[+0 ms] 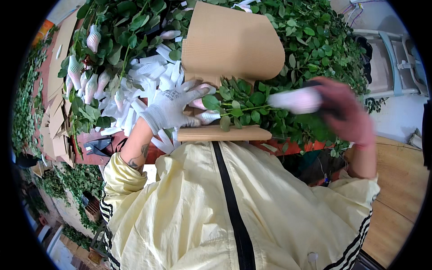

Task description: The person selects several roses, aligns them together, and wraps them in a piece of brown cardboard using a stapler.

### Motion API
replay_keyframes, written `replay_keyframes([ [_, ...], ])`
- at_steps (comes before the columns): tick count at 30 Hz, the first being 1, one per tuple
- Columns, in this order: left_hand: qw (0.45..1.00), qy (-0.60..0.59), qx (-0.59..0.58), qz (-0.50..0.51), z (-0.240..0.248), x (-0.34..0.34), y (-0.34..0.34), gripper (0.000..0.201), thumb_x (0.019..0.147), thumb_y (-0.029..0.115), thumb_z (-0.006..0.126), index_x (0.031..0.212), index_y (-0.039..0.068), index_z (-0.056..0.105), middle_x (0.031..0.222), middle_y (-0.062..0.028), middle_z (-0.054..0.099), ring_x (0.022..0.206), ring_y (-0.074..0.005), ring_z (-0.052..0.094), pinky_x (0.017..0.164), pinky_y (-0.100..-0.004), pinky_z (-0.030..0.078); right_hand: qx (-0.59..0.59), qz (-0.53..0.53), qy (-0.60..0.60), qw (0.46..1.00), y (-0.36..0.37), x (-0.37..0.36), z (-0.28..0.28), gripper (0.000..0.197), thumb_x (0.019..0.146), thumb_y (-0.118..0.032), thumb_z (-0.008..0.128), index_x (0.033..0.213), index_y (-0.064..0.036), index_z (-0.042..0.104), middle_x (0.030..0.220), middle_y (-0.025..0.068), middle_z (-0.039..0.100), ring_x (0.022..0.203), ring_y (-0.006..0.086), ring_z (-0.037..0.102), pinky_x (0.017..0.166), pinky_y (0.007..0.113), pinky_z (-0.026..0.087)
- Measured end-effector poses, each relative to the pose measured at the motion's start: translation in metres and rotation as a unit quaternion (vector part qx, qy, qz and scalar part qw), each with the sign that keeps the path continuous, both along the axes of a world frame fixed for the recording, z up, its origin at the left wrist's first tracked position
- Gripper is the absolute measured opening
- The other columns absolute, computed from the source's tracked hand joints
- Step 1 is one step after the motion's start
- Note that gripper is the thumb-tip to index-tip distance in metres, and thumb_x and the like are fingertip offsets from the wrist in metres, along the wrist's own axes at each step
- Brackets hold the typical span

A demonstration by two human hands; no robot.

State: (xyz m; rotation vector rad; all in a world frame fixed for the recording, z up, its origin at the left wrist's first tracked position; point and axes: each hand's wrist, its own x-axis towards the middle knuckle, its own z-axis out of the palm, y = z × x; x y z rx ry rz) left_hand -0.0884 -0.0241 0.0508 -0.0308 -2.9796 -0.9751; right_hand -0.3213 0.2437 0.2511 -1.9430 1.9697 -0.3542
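Observation:
My left hand (173,104), in a pale grey-white glove, lies over the edge of the cardboard with its fingers stretched out. Its fingertips touch rose buds in white foam nets (208,117), whose leafy stems (245,105) run to the right. My right hand (344,108), in a red and black glove, is smeared by motion. It appears closed on a rose in a white and pinkish net (298,100), held above the leaves with the bud pointing left. Its stem is hidden by the hand.
A corrugated cardboard sheet (234,40) curves up ahead of me; its near flap (225,133) borders my jacket. Loose white foam nets (150,72) are heaped on the left beside more netted roses (90,85). Foliage (315,40) covers the right. A chair (391,63) stands beyond it.

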Motion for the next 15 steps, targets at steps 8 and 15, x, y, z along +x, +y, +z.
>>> replay_keyframes([
  [8,0.994,0.063,0.084,0.007,-0.024,-0.015,0.008,0.034,0.08,0.032,0.059,0.11,0.016,0.062,0.131,-0.0101,0.045,0.097,-0.0291,0.059,0.086,-0.0393,0.044,0.216,0.062,0.197,0.954,-0.051,0.056,-0.146,0.06,0.076,-0.032,0.058,0.125,-0.0018,0.043,0.121,0.015,0.049,0.117,0.0276,0.044,0.103,0.038,0.03],
  [15,1.0,0.008,-0.023,0.017,-0.022,-0.013,0.015,0.036,0.076,0.025,0.064,0.111,0.023,0.062,0.138,-0.0094,0.039,0.103,-0.0254,0.058,0.08,-0.0354,0.048,0.183,0.015,0.256,0.949,-0.043,0.06,-0.148,0.057,0.075,-0.035,0.058,0.125,-0.0094,0.047,0.123,0.0098,0.049,0.116,0.0253,0.045,0.099,0.038,0.033],
])
